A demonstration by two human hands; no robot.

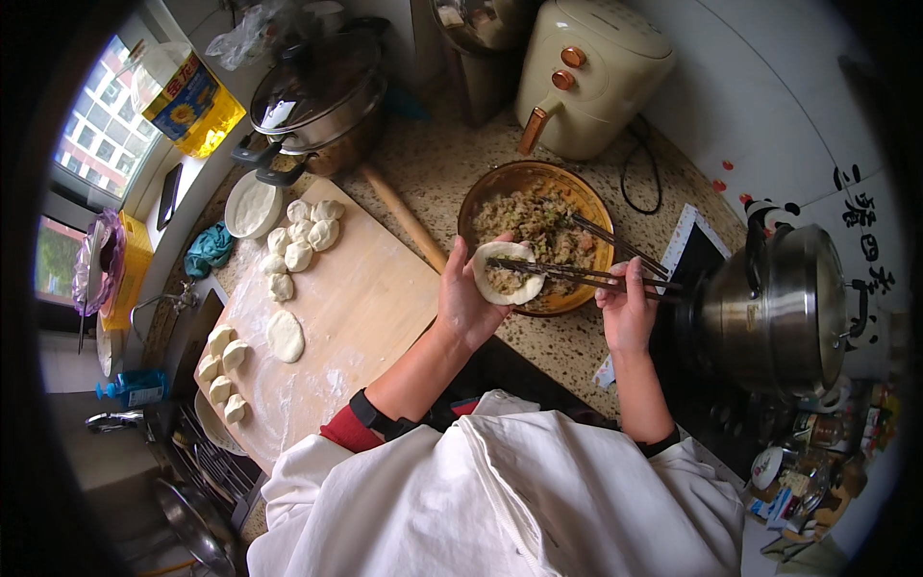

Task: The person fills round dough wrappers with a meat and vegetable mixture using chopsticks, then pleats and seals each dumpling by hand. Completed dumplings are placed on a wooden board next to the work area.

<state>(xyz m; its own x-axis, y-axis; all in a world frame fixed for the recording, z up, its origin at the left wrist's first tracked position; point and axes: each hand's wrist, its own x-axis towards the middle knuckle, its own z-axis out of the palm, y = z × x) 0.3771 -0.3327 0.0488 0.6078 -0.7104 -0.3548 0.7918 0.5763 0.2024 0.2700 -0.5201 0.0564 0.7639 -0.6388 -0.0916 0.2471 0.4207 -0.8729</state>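
Observation:
On the palm of my left hand (465, 306) lies a round dough wrapper (535, 287) with minced filling (505, 280) at its centre. My right hand (629, 310) grips dark chopsticks (570, 272), whose tips touch that filling. Just beyond both hands sits a brown bowl (593, 196) of minced filling with green bits. Another pair of chopsticks (620, 241) leans in it and runs behind my right fingers. Left of my hands, a floured wooden board (382, 267) carries one flat wrapper (285, 336) and two groups of filled dumplings (298, 256), several in each.
A rolling pin (404, 216) lies along the board's far edge. Behind the board stand a lidded steel pot (324, 133) and a small bowl of flour (252, 205). A cream air fryer (595, 86) is at the back. Another steel pot (771, 310) stands at right.

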